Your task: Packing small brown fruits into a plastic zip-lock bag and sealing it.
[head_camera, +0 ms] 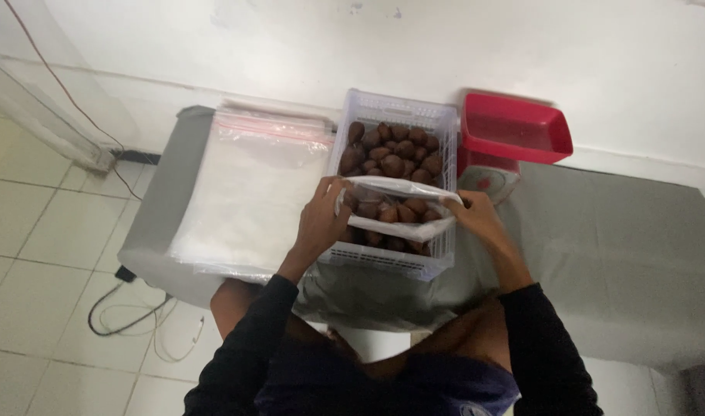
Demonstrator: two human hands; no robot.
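Head view shows left hand (319, 219) and right hand (479, 218) pinching a clear bag (395, 208) open over the white basket (391, 108); keeping its mouth wide seems best.

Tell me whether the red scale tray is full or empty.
Empty. The red tray shows only its bare red floor; the brown fruit sits in the white basket and in the clear bag held by both hands.

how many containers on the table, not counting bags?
2: a white basket of brown fruit in the middle, and a red tray on the scale to its right. Others could be hidden.
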